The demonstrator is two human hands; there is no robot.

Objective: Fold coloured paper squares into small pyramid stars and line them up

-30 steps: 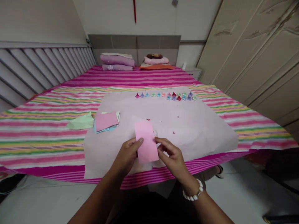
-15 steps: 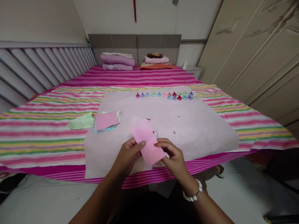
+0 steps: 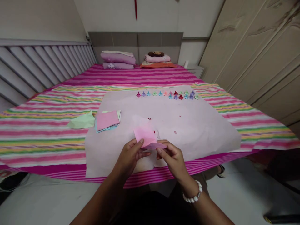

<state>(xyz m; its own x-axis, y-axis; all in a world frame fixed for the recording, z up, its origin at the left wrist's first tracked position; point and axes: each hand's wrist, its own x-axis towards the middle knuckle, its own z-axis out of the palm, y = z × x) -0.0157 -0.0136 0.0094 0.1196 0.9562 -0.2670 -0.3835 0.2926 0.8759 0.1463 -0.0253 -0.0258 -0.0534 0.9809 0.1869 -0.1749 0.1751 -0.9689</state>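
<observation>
A sheet of pink paper (image 3: 145, 132) is held between my two hands above the large pale sheet, its near part folded up and away from me. My left hand (image 3: 131, 153) pinches its left edge, thumb on top. My right hand (image 3: 170, 156) grips the right corner between thumb and fingers; a white bead bracelet circles that wrist. To the left lies a stack of coloured paper (image 3: 107, 120), pink on top with blue and pale sheets below. Beside the stack rests a creased light green sheet (image 3: 82, 120).
The large pale sheet (image 3: 199, 125) covers the near part of the striped bed. Small folded paper shapes (image 3: 160, 93) in several colours stand in rows along its far side. Red scraps (image 3: 175, 132) lie nearby. Folded bedding (image 3: 118, 59) sits by the headboard.
The pink paper was lying open between my hands; its near part is now folded upward. My right thumb has come round to the near side of the paper.
</observation>
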